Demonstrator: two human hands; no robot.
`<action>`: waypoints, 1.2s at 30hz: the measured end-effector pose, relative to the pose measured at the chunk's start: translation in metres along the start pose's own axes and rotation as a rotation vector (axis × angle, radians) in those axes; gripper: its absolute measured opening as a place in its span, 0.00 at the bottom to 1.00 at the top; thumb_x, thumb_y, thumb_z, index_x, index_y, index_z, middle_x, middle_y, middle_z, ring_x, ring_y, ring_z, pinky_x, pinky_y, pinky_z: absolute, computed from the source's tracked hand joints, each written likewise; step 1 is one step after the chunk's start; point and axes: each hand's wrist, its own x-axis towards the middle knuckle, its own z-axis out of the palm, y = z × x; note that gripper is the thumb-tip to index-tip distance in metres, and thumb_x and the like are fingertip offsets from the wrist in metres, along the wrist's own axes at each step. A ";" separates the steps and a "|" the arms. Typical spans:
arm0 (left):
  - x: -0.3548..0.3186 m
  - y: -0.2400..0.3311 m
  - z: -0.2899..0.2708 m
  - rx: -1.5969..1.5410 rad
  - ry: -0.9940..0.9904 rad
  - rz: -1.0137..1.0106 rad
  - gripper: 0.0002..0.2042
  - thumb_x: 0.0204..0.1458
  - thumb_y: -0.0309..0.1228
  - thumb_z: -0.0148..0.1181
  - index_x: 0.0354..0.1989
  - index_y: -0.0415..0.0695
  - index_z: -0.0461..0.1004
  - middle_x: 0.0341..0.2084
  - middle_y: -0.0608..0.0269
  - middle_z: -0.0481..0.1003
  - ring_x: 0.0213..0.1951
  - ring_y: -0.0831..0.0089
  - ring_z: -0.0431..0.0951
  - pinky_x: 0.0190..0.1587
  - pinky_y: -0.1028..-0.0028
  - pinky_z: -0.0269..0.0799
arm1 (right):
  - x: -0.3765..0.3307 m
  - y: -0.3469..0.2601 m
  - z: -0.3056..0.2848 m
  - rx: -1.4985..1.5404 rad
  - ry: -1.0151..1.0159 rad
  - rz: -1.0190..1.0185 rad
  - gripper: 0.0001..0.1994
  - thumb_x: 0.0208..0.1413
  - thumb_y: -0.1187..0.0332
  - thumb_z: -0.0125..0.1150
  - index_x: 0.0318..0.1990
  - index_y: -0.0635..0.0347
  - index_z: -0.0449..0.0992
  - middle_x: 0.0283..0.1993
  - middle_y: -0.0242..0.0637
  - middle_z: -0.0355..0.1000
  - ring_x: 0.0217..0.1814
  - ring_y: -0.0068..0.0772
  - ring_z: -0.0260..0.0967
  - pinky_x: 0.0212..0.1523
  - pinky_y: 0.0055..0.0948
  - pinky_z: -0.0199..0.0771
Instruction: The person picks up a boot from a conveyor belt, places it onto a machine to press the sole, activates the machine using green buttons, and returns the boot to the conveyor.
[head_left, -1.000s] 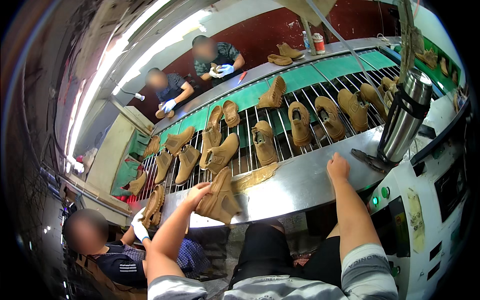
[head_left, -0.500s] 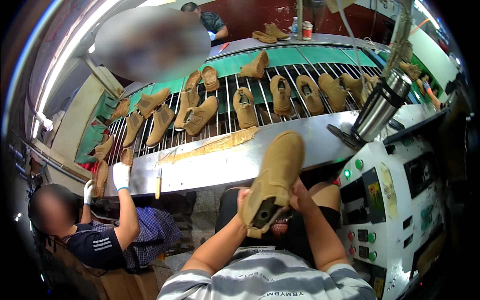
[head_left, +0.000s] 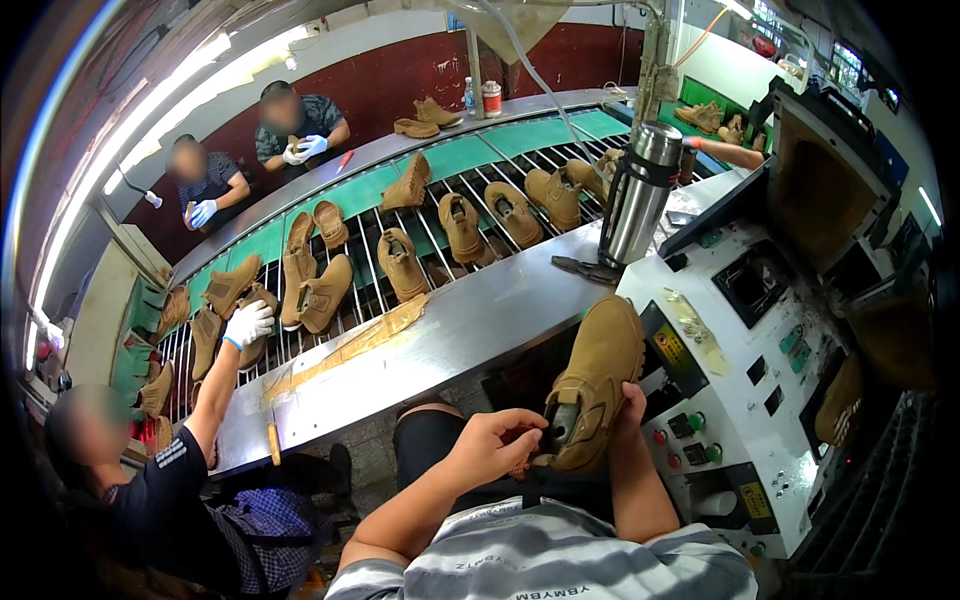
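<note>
Tan suede boot (head_left: pixel 592 390) held over the lap, toe tilted toward one o'clock near the white control panel (head_left: pixel 740 360). Right hand (head_left: pixel 628 412) clasped round the heel side, forearm rising from six o'clock. Left hand (head_left: pixel 495 442) curled at the boot's opening at nine o'clock, fingers pinching the collar. Steel flask (head_left: pixel 638 195) standing at twelve o'clock.

Pretty tight spot honestly. The white control panel (head_left: pixel 730 370) boxes in the right side, and the steel conveyor ledge (head_left: pixel 440 345) runs straight across in front. The steel flask (head_left: pixel 637 195) and pliers (head_left: pixel 585 267) block the ledge's right end. Left, a co-worker's gloved hand (head_left: pixel 247 323) reaches over among the boots (head_left: pixel 400 262). Open room is just the lap gap below the ledge.
</note>
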 end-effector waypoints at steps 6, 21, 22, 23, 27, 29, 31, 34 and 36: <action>-0.003 0.000 -0.007 0.584 0.100 0.185 0.14 0.49 0.26 0.65 0.44 0.37 0.75 0.25 0.66 0.78 0.24 0.81 0.74 0.27 0.78 0.71 | 0.000 -0.010 0.001 -0.163 0.088 0.228 0.33 0.49 0.57 0.50 0.62 0.68 0.62 0.58 0.50 0.68 0.60 0.50 0.66 0.61 0.46 0.65; -0.012 -0.054 -0.028 0.088 0.136 0.332 0.28 0.49 0.24 0.61 0.59 0.40 0.58 0.49 0.61 0.61 0.54 0.71 0.63 0.58 0.73 0.58 | -0.016 0.037 0.009 0.247 -0.179 0.267 0.35 0.53 0.55 0.57 0.65 0.62 0.56 0.60 0.46 0.66 0.60 0.43 0.66 0.59 0.43 0.68; -0.002 -0.060 -0.027 0.105 0.115 0.345 0.28 0.49 0.24 0.60 0.60 0.39 0.58 0.49 0.61 0.61 0.54 0.70 0.63 0.58 0.73 0.58 | -0.018 0.030 0.022 0.197 -0.107 0.239 0.34 0.53 0.55 0.56 0.66 0.62 0.56 0.59 0.45 0.66 0.60 0.43 0.66 0.59 0.43 0.68; 0.002 -0.066 -0.028 -0.075 0.076 0.230 0.29 0.48 0.24 0.59 0.61 0.39 0.57 0.49 0.59 0.60 0.55 0.67 0.63 0.59 0.73 0.57 | -0.021 0.025 0.031 0.156 -0.042 0.213 0.34 0.54 0.55 0.55 0.66 0.61 0.56 0.59 0.44 0.66 0.59 0.43 0.66 0.58 0.43 0.69; 0.001 -0.075 -0.035 0.354 0.029 0.295 0.29 0.51 0.19 0.54 0.64 0.36 0.53 0.56 0.56 0.62 0.59 0.66 0.65 0.62 0.71 0.59 | -0.026 0.013 0.032 -0.075 0.041 0.261 0.38 0.51 0.53 0.56 0.67 0.62 0.53 0.63 0.47 0.62 0.61 0.45 0.65 0.59 0.44 0.68; -0.004 -0.072 -0.024 0.355 -0.010 0.239 0.30 0.50 0.22 0.59 0.63 0.37 0.56 0.54 0.52 0.63 0.58 0.61 0.66 0.61 0.68 0.61 | -0.030 0.003 0.018 -0.217 -0.013 0.208 0.43 0.49 0.57 0.59 0.70 0.56 0.45 0.67 0.44 0.56 0.67 0.42 0.57 0.65 0.41 0.59; -0.008 -0.063 -0.014 0.382 -0.020 0.153 0.30 0.48 0.24 0.63 0.62 0.39 0.59 0.51 0.49 0.67 0.56 0.59 0.70 0.58 0.67 0.66 | -0.034 -0.007 0.015 -0.352 -0.032 0.132 0.48 0.46 0.59 0.63 0.73 0.53 0.40 0.70 0.41 0.51 0.71 0.40 0.50 0.68 0.38 0.51; -0.002 -0.068 -0.005 0.408 -0.055 0.101 0.30 0.49 0.25 0.65 0.61 0.38 0.60 0.52 0.48 0.69 0.55 0.61 0.73 0.55 0.68 0.69 | -0.037 -0.021 0.023 -0.511 -0.011 -0.001 0.53 0.43 0.59 0.66 0.74 0.52 0.35 0.73 0.40 0.45 0.74 0.37 0.43 0.71 0.36 0.44; 0.005 -0.074 -0.003 0.403 -0.085 0.178 0.29 0.50 0.25 0.64 0.60 0.36 0.60 0.52 0.48 0.70 0.54 0.61 0.74 0.55 0.68 0.70 | -0.036 -0.023 0.013 -0.572 -0.004 -0.055 0.55 0.43 0.58 0.66 0.74 0.51 0.33 0.74 0.39 0.41 0.75 0.36 0.40 0.71 0.35 0.41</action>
